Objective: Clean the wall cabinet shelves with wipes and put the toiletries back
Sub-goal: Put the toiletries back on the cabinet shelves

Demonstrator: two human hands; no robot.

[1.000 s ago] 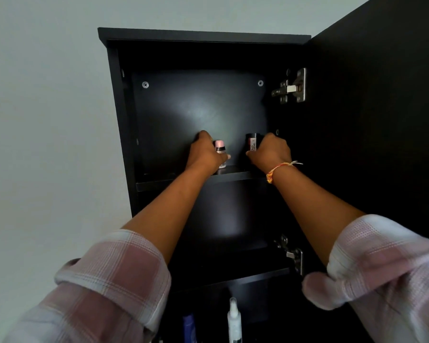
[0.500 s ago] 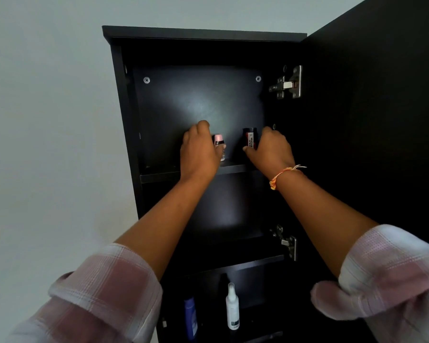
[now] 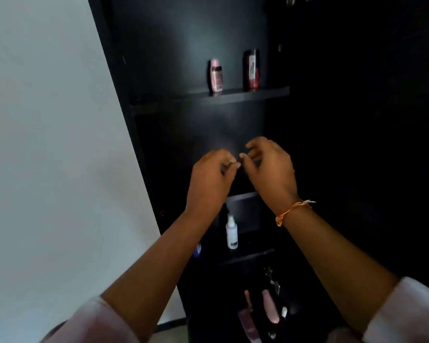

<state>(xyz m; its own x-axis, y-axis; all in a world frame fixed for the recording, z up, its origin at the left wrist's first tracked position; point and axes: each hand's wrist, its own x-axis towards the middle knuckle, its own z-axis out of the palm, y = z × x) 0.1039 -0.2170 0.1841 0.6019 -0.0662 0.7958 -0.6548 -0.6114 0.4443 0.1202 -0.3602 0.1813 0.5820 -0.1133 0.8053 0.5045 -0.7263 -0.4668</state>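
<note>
Left hand (image 3: 212,179) and right hand (image 3: 270,169) hung close together, fingers loosely curled, gripping nothing. Above them, a pink bottle (image 3: 216,75) and a dark red container (image 3: 252,70) stood upright on the shelf (image 3: 270,92); below, between the wrists, stood a white spray bottle (image 3: 231,233).

A plain pale grey-white painted wall (image 3: 47,144) occupies the left side. A tall black matte cabinet (image 3: 174,33) adjoins it, its black door panel (image 3: 357,107) open at the right. Diffuse light brightens the cabinet's back; lower compartments are dim.
</note>
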